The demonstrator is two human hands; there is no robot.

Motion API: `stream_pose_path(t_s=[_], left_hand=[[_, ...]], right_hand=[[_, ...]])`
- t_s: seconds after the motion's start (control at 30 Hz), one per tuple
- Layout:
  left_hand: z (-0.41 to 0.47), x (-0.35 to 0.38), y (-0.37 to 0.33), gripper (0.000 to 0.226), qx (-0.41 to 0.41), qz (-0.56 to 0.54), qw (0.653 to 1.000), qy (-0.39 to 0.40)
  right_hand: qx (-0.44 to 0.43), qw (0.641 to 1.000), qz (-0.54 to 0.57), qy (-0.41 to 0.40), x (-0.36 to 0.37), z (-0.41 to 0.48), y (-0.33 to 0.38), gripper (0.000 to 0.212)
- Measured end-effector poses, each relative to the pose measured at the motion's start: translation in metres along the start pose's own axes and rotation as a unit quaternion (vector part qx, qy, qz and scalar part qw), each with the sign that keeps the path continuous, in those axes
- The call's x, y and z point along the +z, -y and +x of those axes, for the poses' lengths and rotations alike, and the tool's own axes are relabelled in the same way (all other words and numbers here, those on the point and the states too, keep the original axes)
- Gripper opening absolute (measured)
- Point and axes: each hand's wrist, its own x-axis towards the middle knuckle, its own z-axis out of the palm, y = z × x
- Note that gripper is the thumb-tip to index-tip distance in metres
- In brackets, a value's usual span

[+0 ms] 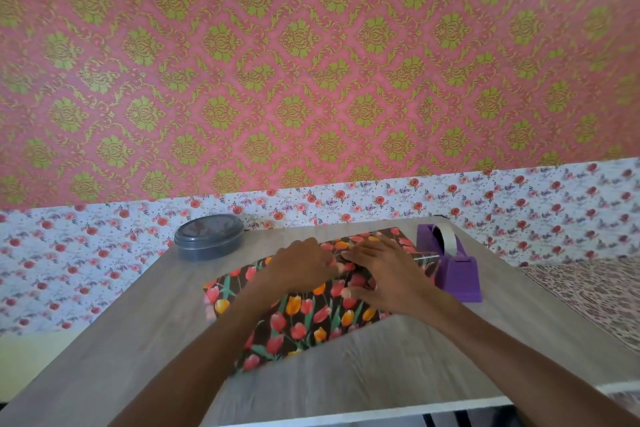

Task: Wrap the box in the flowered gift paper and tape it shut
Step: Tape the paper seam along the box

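The box lies on the wooden table, covered in dark gift paper printed with red and orange tulips. Both hands rest on its top near the far side. My left hand presses the paper with its fingertips bent down onto the seam. My right hand lies flat beside it, fingers spread toward the left hand, thumb on the paper nearer me. The box itself is hidden under the paper. A purple tape dispenser stands right of the box, close to my right hand.
A round dark lidded container sits at the table's far left corner. A flowered white cloth lies behind and left of the table. A patterned fabric shows at the right. The table's near edge is white.
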Motion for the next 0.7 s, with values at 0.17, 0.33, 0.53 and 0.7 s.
stream_pose_path(t_s=[0.17, 0.33, 0.53, 0.7], left_hand=[[-0.021, 0.014, -0.011, 0.042, -0.019, 0.041, 0.993, -0.112], [-0.025, 0.025, -0.014, 0.031, -0.035, 0.061, 0.983, -0.169], [-0.019, 0.046, -0.026, 0.055, -0.018, 0.099, 0.976, -0.194], [-0.018, 0.051, -0.036, 0.053, -0.042, 0.069, 0.979, -0.185]], right_hand=[[-0.008, 0.993, -0.017, -0.119, -0.005, -0.008, 0.018, 0.063], [0.002, 0.988, 0.08, -0.133, -0.008, -0.016, 0.018, 0.049], [0.075, 0.97, 0.218, -0.075, -0.023, -0.013, 0.019, 0.037], [0.199, 0.917, 0.327, -0.112, -0.04, -0.021, -0.01, 0.016]])
